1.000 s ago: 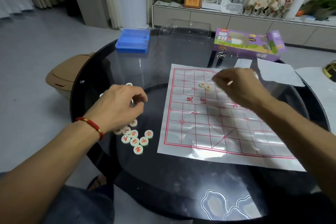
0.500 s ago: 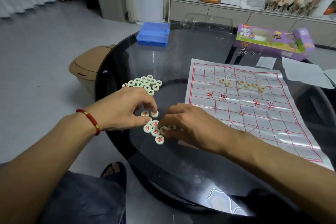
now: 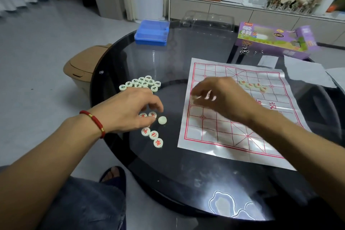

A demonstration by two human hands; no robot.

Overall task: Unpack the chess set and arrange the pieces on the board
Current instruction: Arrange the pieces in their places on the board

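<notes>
A white paper board with red grid lines (image 3: pixel 220 132) lies on the dark glass table (image 3: pixel 168 170). My right hand (image 3: pixel 222 99), blurred, hovers over the board's left side and pinches a pale round piece (image 3: pixel 194 96) in its fingertips. My left hand (image 3: pixel 128 112), with a red bracelet, rests its fingers on the red-lettered pieces (image 3: pixel 152 134) left of the board. A blank-faced piece (image 3: pixel 162 120) lies beside them. Black-lettered pieces (image 3: pixel 141 83) cluster farther back. A row of pieces (image 3: pixel 253 85) stands on the board's far half.
A blue plastic case (image 3: pixel 152 32) and a clear lid (image 3: pixel 207 19) sit at the table's far edge. The purple chess box (image 3: pixel 274 38) lies at the back right, with paper sheets (image 3: pixel 306 73) beside it. A tan bin (image 3: pixel 84 65) stands on the floor left of the table.
My right hand has left the red pieces and risen right over the board's left side with one piece. My left hand stays on the red pieces. The view has shifted a little.
</notes>
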